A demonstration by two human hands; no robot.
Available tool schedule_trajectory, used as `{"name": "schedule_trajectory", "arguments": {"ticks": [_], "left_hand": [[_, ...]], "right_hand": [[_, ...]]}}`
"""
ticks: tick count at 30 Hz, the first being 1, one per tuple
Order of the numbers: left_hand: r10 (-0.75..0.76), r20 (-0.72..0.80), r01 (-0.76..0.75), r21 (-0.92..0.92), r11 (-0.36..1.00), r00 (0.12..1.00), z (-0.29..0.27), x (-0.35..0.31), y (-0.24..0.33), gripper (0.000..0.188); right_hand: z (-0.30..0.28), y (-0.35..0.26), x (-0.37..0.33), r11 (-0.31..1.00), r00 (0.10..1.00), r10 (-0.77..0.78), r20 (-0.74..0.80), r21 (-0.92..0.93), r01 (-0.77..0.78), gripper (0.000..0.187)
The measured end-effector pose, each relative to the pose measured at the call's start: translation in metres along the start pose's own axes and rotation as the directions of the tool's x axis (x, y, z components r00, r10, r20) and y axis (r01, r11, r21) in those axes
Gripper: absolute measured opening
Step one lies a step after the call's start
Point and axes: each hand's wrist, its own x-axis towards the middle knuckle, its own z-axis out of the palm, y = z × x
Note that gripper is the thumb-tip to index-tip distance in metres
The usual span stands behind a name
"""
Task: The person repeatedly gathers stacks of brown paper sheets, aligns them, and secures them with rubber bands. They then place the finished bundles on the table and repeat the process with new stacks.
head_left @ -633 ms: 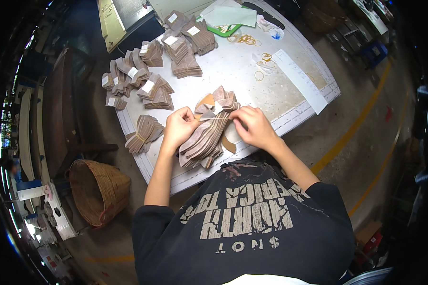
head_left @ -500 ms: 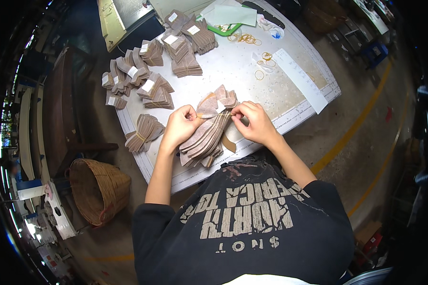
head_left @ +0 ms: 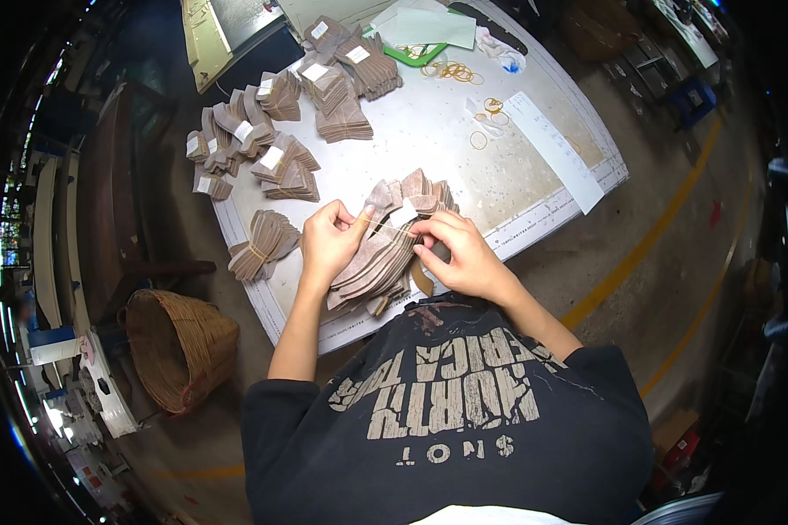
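Note:
Near the front edge of the table lies a large bundle of brownish-pink cut pieces (head_left: 368,267), stacked in layers and fanned out. My left hand (head_left: 328,245) is closed at its left side, thumb and fingers pinching a thin yellow rubber band (head_left: 385,229). The band runs across the bundle to my right hand (head_left: 464,254), whose fingertips pinch its other end. A white paper slip (head_left: 403,214) lies on the bundle beside the band. Under the right hand a loose tan piece (head_left: 422,278) shows at the table edge.
Several banded bundles (head_left: 284,166) with white slips stand at the table's left and back. Loose rubber bands (head_left: 455,74) lie near a green tray (head_left: 416,57). A long paper strip (head_left: 552,149) lies at right. A wicker basket (head_left: 179,350) stands on the floor at left.
Both hands have shifted slightly toward me, and the right one has also moved left. The band between them now slants down to the right, and the white slip shows more fully.

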Motion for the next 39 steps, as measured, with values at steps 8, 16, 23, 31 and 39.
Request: {"name": "schedule_trajectory", "arguments": {"ticks": [8, 16, 23, 31, 39], "left_hand": [[0.256, 0.406, -0.213, -0.148, 0.966, 0.877, -0.035, -0.002, 0.021, 0.073], [0.197, 0.399, -0.297, 0.208, 0.932, 0.896, -0.005, -0.012, 0.041, 0.115], [0.239, 0.314, -0.287, 0.118, 0.951, 0.919, 0.0, 0.004, 0.022, 0.115], [0.095, 0.282, -0.064, -0.12, 0.991, 0.955, 0.003, 0.038, -0.046, 0.113], [-0.199, 0.195, 0.237, -0.201, 0.951, 0.961, 0.015, 0.022, -0.081, 0.108]], "right_hand": [[0.002, 0.009, -0.002, 0.999, 1.0, -0.017, -0.003, 0.049, 0.017, 0.023], [-0.003, 0.011, 0.001, 1.0, 0.991, -0.028, -0.127, 0.001, 0.029, 0.016], [0.002, 0.074, 0.011, 0.986, 0.96, 0.121, -0.251, 0.143, -0.087, 0.009], [0.027, 0.079, 0.009, 0.989, 0.996, 0.087, 0.015, 0.121, -0.088, 0.014], [0.023, 0.064, 0.015, 0.896, 0.924, 0.365, -0.115, 0.313, -0.315, 0.018]]}}
